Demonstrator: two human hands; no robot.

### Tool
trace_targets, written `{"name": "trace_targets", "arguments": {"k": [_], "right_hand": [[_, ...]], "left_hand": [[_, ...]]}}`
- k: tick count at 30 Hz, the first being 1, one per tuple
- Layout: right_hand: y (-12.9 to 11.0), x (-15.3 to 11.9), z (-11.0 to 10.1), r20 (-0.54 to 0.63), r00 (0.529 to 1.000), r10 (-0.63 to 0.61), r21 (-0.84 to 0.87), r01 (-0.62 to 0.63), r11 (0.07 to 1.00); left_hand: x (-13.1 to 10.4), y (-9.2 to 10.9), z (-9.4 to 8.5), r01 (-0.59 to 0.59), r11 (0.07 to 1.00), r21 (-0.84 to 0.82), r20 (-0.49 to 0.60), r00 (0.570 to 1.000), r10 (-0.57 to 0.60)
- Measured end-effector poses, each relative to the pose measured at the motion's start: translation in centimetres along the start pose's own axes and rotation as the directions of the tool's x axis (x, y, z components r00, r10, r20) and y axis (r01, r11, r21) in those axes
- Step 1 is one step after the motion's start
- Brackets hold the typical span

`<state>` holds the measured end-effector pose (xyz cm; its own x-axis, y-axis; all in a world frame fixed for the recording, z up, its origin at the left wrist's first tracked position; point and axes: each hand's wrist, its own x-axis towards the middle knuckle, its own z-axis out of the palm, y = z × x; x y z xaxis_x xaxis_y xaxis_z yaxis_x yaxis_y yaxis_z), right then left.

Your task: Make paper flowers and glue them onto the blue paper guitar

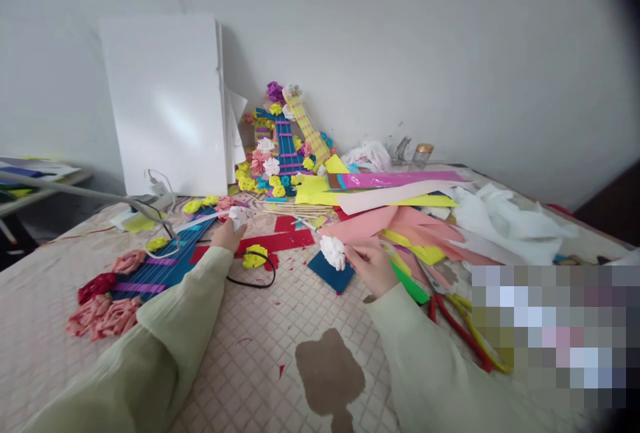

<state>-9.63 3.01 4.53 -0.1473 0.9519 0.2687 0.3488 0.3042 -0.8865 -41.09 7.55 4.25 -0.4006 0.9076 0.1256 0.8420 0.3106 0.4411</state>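
Note:
My right hand point(373, 267) pinches a white crumpled-paper flower point(332, 252), held above a dark blue card point(330, 274). Further left, my left hand point(229, 235) is stretched forward, its fingers closed at a second white paper flower point(239, 215); the fingertips are partly hidden. Beside that arm lies a blue decorated guitar shape point(173, 256) with purple strips, pale strings and pink, red and yellow paper flowers round its edge. A yellow paper flower point(255, 256) and a black cord loop point(251, 284) rest on the table between my hands.
Decorated guitar shapes point(290, 146) lean against the wall beside a white board point(165, 106). Coloured crepe paper point(420, 233), thin wooden sticks point(295, 208) and red strips point(280, 244) lie about. Red-handled scissors point(460, 329) are at right; a white cable point(95, 186) crosses at left.

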Motion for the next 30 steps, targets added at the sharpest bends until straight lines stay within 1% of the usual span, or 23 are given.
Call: {"name": "trace_targets", "arguments": {"k": [3, 6, 11, 14, 16, 18, 20, 21, 22, 24, 25, 26, 27, 28, 30], "right_hand": [[-0.2, 0.0, 0.0, 0.015, 1.0, -0.009, -0.002, 0.009, 1.0], [-0.3, -0.1, 0.0, 0.026, 1.0, -0.007, 0.007, 0.007, 1.0], [-0.2, -0.1, 0.1, 0.032, 0.999, 0.011, 0.035, -0.012, 0.999], [0.0, -0.1, 0.2, 0.035, 0.999, 0.01, 0.052, -0.012, 0.999], [0.0, -0.2, 0.2, 0.057, 0.998, 0.01, 0.066, -0.014, 0.998], [0.0, -0.2, 0.3, 0.089, 0.996, 0.016, 0.077, -0.022, 0.997], [0.0, -0.3, 0.4, 0.117, 0.992, 0.047, 0.096, -0.059, 0.994], [-0.1, -0.3, 0.4, 0.134, 0.988, 0.077, 0.114, -0.093, 0.989], [-0.3, -0.3, 0.3, 0.161, 0.98, 0.115, 0.143, -0.139, 0.98], [-0.9, -0.5, 0.2, 0.244, 0.951, 0.192, 0.219, -0.247, 0.944], [-1.2, -0.6, 0.1, 0.295, 0.931, 0.216, 0.258, -0.295, 0.92], [-1.6, -0.7, 0.1, 0.346, 0.91, 0.226, 0.294, -0.334, 0.895], [-2.0, -0.9, -0.1, 0.397, 0.891, 0.221, 0.325, -0.362, 0.874], [-2.3, -1.0, -0.2, 0.446, 0.871, 0.206, 0.349, -0.382, 0.856], [-2.7, -1.3, -0.4, 0.528, 0.832, 0.167, 0.38, -0.408, 0.83]], "left_hand": [[0.3, -1.1, 0.8, 0.007, 0.996, 0.09, -0.006, 1.0, -0.007], [0.0, -1.4, 1.0, -0.022, 0.991, 0.133, 0.005, 1.0, 0.021], [-0.8, -1.3, 0.0, -0.039, 0.985, 0.169, 0.01, 0.999, 0.038], [-2.1, -1.0, -1.0, 0.025, 0.979, 0.201, -0.065, 0.998, -0.012], [-3.7, -0.7, -1.8, 0.077, 0.972, 0.221, -0.14, 0.989, -0.047], [-6.3, -0.3, -2.8, 0.069, 0.968, 0.242, -0.186, 0.982, -0.023], [-9.7, 0.5, -3.8, -0.068, 0.957, 0.281, -0.165, 0.979, 0.118], [-11.6, 1.1, -4.3, -0.172, 0.943, 0.285, -0.125, 0.969, 0.214], [-13.5, 1.7, -4.6, -0.281, 0.919, 0.276, -0.085, 0.945, 0.314], [-16.7, 3.2, -5.1, -0.468, 0.862, 0.192, -0.074, 0.869, 0.489], [-17.7, 3.9, -5.0, -0.548, 0.829, 0.111, -0.094, 0.825, 0.558], [-18.3, 4.7, -4.8, -0.597, 0.802, 0.013, -0.102, 0.797, 0.595], [-18.5, 5.4, -4.5, -0.614, 0.784, -0.091, -0.094, 0.789, 0.607], [-18.2, 6.1, -4.0, -0.593, 0.782, -0.192, -0.063, 0.803, 0.593], [-17.0, 7.1, -2.7, -0.488, 0.782, -0.388, 0.025, 0.842, 0.538]]}}
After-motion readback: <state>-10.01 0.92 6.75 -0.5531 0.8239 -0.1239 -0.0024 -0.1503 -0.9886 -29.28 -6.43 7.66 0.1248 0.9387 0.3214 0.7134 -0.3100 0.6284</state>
